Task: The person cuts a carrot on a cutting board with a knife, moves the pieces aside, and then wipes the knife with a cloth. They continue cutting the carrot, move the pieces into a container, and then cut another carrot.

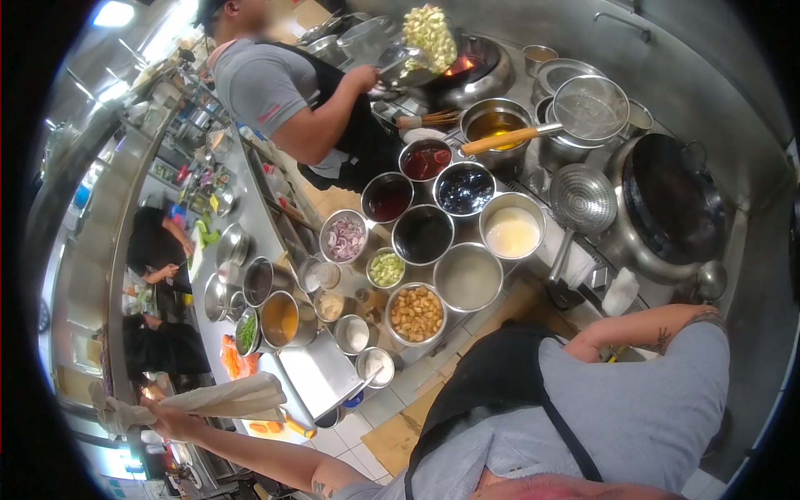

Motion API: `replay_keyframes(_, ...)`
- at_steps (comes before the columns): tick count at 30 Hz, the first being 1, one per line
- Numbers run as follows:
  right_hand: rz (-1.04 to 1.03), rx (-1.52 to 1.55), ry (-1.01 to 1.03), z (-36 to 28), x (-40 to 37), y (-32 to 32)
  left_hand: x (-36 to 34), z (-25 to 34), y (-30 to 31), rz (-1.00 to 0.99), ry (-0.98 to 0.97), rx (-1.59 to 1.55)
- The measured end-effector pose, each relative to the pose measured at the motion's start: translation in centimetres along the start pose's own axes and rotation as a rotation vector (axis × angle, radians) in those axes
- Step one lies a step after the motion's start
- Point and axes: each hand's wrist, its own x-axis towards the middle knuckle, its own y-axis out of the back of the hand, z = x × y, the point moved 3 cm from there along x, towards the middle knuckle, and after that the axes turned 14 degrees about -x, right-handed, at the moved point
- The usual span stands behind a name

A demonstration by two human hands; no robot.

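A cream cloth (218,400) hangs from the left hand (167,419) of a cook in a grey shirt (658,417) and black apron (492,383). Silver bowls (435,279) show purple-and-white onion (344,237), pale green vegetable (386,269), golden-brown fried cubes (416,312), dark red sauce (387,198), glossy black sauce (464,190) and milky white liquid (511,232). Nearby, pale yellow food (429,33) flies above an orange flame (462,65). A black wok (667,200) sits at right.

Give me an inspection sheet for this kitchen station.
Surface: steel worktop, crowded with bowls.
Job's things: white towel, stretched out in the left hand.
Clutter: bowls of sliced onion, fried cubes, dark sauce; a strainer; an empty wok.
Hands: left shut on the towel; right hand hidden, only its forearm shows.
Cables: nothing seen.
Surroundings: a co-worker tosses food in a pan by an open flame; more people at the left.
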Motion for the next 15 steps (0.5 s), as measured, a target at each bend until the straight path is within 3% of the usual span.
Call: replay_keyframes(15, 0.034, -0.017, 0.029, 1.1, 0.3, -0.3, 0.6, -0.8, 0.6, -0.021, -0.005, 0.079)
